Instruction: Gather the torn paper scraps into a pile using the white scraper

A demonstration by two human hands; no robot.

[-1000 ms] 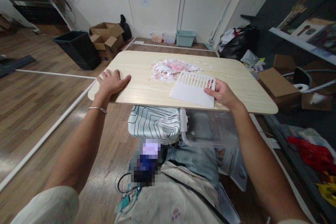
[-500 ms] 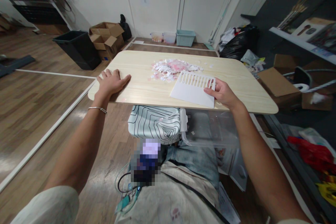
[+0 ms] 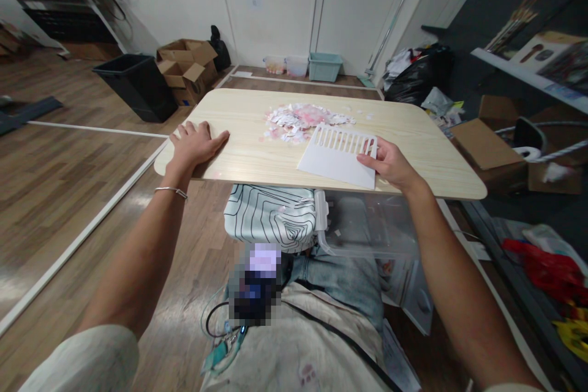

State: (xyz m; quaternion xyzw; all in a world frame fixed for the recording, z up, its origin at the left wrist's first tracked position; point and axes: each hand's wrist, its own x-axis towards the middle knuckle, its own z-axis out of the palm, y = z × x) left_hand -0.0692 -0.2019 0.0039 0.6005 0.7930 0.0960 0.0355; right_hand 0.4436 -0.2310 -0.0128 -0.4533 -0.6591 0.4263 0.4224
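My left hand [image 3: 193, 146] lies flat on the left end of the pale wooden tabletop [image 3: 248, 150], fingers spread and holding nothing. Between the thumb and fingers of my right hand [image 3: 391, 162] is a flat white slotted plate [image 3: 337, 163], gripped at its right side. A row of long slots runs along its far edge, and its near edge lies close to the table's front edge. Just beyond it is a loose heap of white and pink paper-like scraps [image 3: 305, 117]. Some fingers of my right hand are hidden behind the plate.
Below the table's front edge are a pale patterned cloth-covered thing [image 3: 271, 214] and a clear plastic bin [image 3: 372, 223]. A black trash bin [image 3: 135, 89] and cardboard boxes [image 3: 188, 67] stand to the left. Another open carton [image 3: 489, 141] sits at right. Behind is a teal basket [image 3: 324, 67].
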